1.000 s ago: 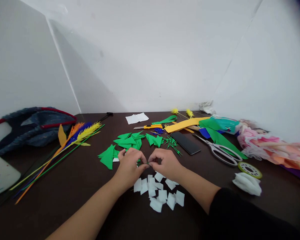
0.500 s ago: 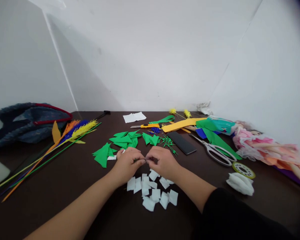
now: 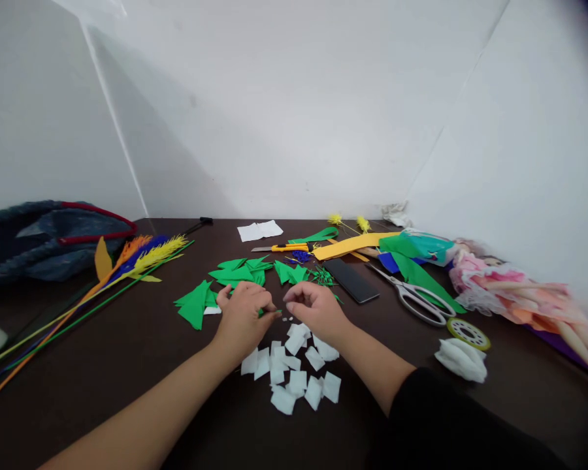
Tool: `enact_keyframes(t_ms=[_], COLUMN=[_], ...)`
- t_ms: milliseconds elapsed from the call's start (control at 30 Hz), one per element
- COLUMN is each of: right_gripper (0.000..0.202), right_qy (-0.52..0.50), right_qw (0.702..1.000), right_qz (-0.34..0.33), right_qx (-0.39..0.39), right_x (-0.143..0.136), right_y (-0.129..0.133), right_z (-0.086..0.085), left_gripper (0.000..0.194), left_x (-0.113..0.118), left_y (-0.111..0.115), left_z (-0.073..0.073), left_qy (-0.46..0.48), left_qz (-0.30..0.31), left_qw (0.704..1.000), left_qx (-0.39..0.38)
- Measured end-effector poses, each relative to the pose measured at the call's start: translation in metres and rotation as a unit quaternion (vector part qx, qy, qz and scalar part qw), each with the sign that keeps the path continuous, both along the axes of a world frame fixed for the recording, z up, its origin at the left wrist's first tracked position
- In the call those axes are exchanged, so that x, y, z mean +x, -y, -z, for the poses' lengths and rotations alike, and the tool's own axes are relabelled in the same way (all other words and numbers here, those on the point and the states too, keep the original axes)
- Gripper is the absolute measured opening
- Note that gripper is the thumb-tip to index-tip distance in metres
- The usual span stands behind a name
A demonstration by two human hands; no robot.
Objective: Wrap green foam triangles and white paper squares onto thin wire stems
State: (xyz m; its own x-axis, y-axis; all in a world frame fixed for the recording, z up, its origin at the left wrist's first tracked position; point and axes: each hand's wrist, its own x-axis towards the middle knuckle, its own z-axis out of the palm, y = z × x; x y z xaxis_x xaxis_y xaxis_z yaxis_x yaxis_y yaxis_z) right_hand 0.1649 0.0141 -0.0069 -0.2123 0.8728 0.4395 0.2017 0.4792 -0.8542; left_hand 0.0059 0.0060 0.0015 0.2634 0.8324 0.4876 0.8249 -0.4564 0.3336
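Observation:
My left hand (image 3: 247,314) is over the table left of centre, thumb and forefinger pinched together. A tiny greenish tip shows at the pinch, but I cannot make out what it is. Opposite it is my right hand (image 3: 317,312), its fingers curled and thumb slightly apart from the forefinger, with nothing visible in between. Tiny white bits (image 3: 287,319) lie between the two hands. Nearer to me, several white square pieces (image 3: 298,380) are scattered. Beyond the hands lie green cut pieces (image 3: 240,271) and a cluster of thin green stems (image 3: 323,277).
A yellow utility knife (image 3: 289,247), blade out, lies behind the green pieces. To the right are a black phone (image 3: 351,281), scissors (image 3: 421,301), a tape roll (image 3: 468,334), a white wad (image 3: 461,360) and dolls (image 3: 519,290). Colourful stems (image 3: 102,287) and a denim bag (image 3: 73,228) occupy the left.
The hands, whose fingertips met before, have drawn apart a little. Tiny white bits now show between them. The whole view has shifted slightly.

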Motion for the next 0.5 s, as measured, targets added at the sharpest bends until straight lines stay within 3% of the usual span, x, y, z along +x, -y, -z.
enact_keyframes(t_ms=[67, 167, 300, 500], right_gripper=[0.021, 0.033, 0.019, 0.007], right_qy=[-0.040, -0.019, 0.028, 0.030], right_qw=[0.997, 0.994, 0.995, 0.994], right_qz=[-0.057, -0.110, -0.047, 0.016], right_qx=[-0.027, 0.016, 0.085, 0.102], right_x=[0.002, 0.003, -0.001, -0.006], right_y=[-0.002, -0.004, -0.004, 0.000], right_z=[0.002, 0.007, 0.011, 0.008], left_gripper=[0.012, 0.012, 0.012, 0.011], left_x=[0.000, 0.001, 0.004, 0.007], left_y=[-0.001, 0.000, 0.002, 0.007], left_z=[0.001, 0.001, -0.001, -0.002], left_qy=[0.002, 0.013, 0.036, 0.048], left_qz=[-0.003, -0.009, -0.022, -0.023], left_qw=[1.000, 1.000, 0.999, 0.998], left_qx=[-0.004, -0.008, -0.033, -0.016])
